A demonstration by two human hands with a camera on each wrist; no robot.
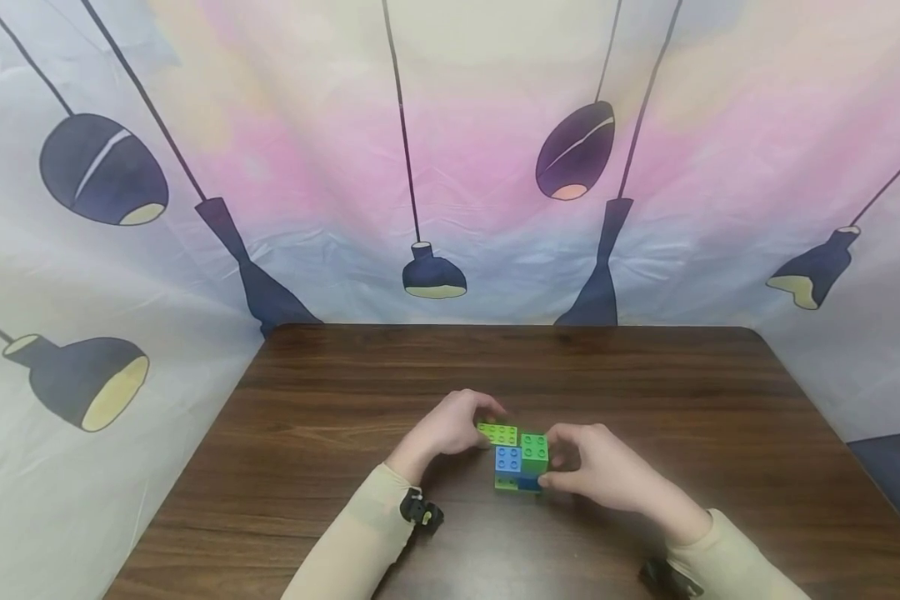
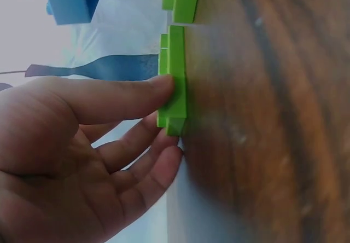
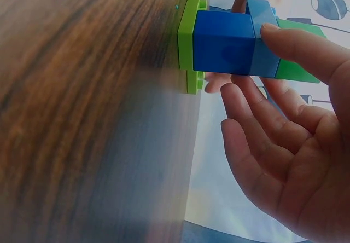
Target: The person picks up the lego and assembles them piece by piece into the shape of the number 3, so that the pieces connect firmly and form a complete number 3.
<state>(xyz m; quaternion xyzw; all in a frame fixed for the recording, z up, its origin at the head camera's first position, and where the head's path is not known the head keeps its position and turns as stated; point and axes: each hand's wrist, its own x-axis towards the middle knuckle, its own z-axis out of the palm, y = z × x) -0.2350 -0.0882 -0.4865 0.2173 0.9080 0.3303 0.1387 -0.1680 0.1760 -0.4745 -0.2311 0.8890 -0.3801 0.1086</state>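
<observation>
Brick stack (image 1: 521, 463) is standing gripped by the part-curled fingers of a right hand (image 1: 607, 468); a left hand (image 1: 452, 423) is pinching a lime plate (image 1: 501, 434) just beyond, at left.

Brown wood-grain table (image 1: 330, 375) | on it: lime base plate (image 1: 506, 483) under brick stack (image 1: 508, 459) | second lime plate (image 1: 502, 434) beside

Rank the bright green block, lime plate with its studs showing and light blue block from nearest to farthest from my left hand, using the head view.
From the left hand:
1. Lime plate, at the fingers, touching.
2. Light blue block, just right of the hand, on the stack's left side.
3. Bright green block, farther right, on the stack's right side.
</observation>
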